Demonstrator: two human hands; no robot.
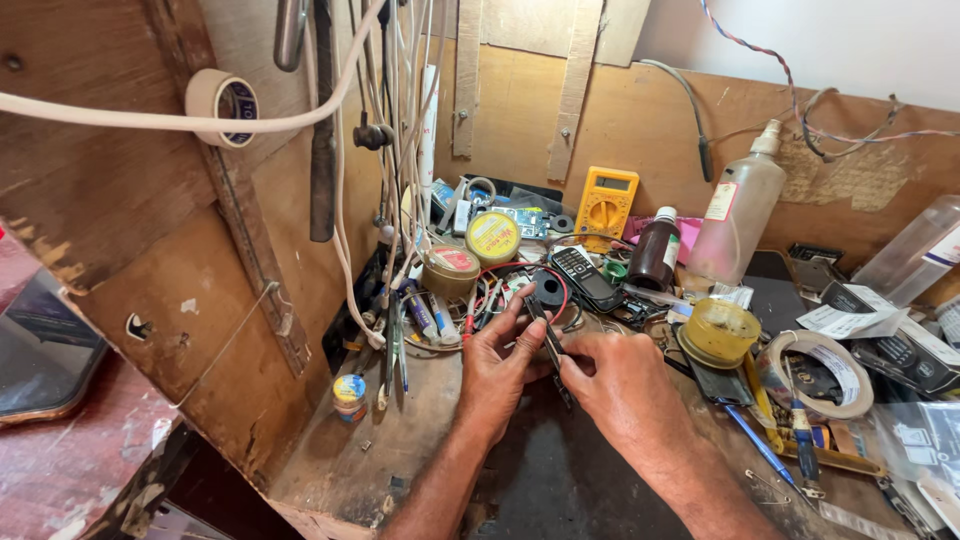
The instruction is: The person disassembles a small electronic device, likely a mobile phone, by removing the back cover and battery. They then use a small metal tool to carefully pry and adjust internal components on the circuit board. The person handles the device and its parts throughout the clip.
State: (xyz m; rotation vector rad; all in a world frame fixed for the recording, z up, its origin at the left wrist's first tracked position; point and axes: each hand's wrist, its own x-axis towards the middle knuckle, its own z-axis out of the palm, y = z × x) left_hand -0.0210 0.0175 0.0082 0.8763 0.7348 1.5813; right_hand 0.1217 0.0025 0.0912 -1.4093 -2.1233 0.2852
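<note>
Over at the left edge of the workbench (380,450) we've got a small striped spool (349,393) standing by itself, w/ a bunch of pens and screwdrivers (400,335) lying just behind it under the hanging white cables (395,150). Our left hand (497,368) sits mid-bench near the front edge, fingers pinched on a thin dark strip-shaped part (548,338). Right hand (620,385) is right beside it, touching, and it's clamped on the lower end of the same part, so both hands are together on it. Can't tell exactly what the part is, too small. Just behind the hands: a dark keypad phone (584,276). Back wall has a yellow multimeter (605,203), a brown bottle (655,251) and a clear spray bottle (738,210). Toward the right edge there's a yellow lidded tub (722,330) and a tape roll (818,375).
</note>
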